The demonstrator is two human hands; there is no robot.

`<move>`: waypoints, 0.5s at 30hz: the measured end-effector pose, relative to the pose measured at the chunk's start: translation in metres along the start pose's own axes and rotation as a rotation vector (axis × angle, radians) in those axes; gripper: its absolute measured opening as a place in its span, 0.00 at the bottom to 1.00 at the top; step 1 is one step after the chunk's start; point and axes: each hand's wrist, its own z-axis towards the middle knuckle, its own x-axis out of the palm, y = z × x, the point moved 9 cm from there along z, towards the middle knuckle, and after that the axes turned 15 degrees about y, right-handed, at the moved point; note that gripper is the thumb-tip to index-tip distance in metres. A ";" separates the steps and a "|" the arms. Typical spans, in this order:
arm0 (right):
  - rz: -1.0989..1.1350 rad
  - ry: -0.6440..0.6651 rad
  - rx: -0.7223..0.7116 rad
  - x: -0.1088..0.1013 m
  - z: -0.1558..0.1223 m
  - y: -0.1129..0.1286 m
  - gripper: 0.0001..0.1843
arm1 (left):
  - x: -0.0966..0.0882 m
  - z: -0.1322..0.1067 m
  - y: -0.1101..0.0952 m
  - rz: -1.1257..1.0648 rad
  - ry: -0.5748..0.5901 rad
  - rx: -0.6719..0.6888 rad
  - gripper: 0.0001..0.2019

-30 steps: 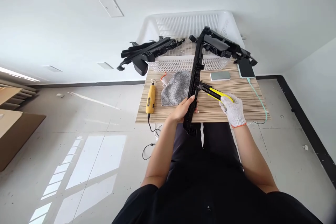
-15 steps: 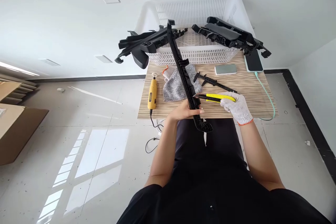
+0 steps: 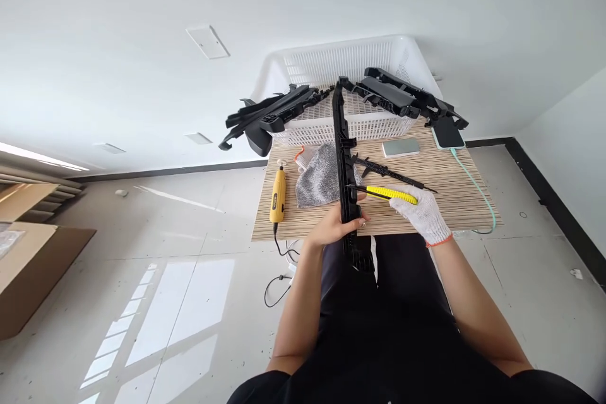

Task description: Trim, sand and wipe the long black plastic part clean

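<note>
My bare left hand [image 3: 337, 225] is closed round the lower part of a long black plastic trim piece [image 3: 344, 158], which stands lengthwise in front of me over the table's front edge. In my right hand [image 3: 419, 207], which wears a white knitted glove with an orange cuff, is a yellow utility knife [image 3: 392, 194]. Its dark blade end meets the right side of the trim piece just above my left hand; whether it cuts into the plastic cannot be made out. Behind the trim piece lie a grey cloth [image 3: 318, 180] and a black caliper [image 3: 391, 172].
A yellow rotary tool [image 3: 278, 196] with a cord lies at the table's left [image 3: 261, 227]. At the back, a white plastic basket [image 3: 312, 134] holds several black plastic parts [image 3: 392, 91]. A grey-green block [image 3: 401, 147] and a phone [image 3: 447, 132] on a green cable sit to the right.
The trim piece has swung from leaning left to nearly straight. The knife stays at its right side, shifted slightly. The whole view has tilted upward, so the table appears lower.
</note>
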 end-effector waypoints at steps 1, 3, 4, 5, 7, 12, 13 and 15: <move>0.002 0.055 0.028 0.005 0.000 -0.002 0.24 | 0.000 0.000 0.000 0.016 0.004 -0.012 0.23; 0.015 0.099 0.060 0.009 -0.001 -0.005 0.26 | 0.001 -0.001 0.001 0.028 -0.011 -0.035 0.19; 0.025 0.078 0.063 0.007 -0.002 -0.006 0.26 | 0.000 -0.002 0.001 0.017 -0.027 -0.042 0.20; 0.035 0.040 0.058 0.004 -0.003 -0.005 0.27 | 0.000 -0.003 0.002 -0.005 -0.042 -0.044 0.24; 0.053 0.010 0.056 0.001 -0.005 -0.005 0.28 | 0.001 -0.005 0.003 -0.050 -0.061 -0.042 0.31; 0.025 0.073 0.071 0.007 -0.002 -0.001 0.25 | 0.000 -0.008 0.006 -0.054 -0.086 -0.065 0.33; 0.034 0.033 0.068 0.003 -0.002 0.000 0.26 | 0.000 -0.008 0.005 -0.057 -0.090 -0.057 0.34; 0.078 0.001 0.068 0.001 -0.002 -0.001 0.27 | -0.001 -0.007 0.003 -0.075 -0.089 -0.033 0.35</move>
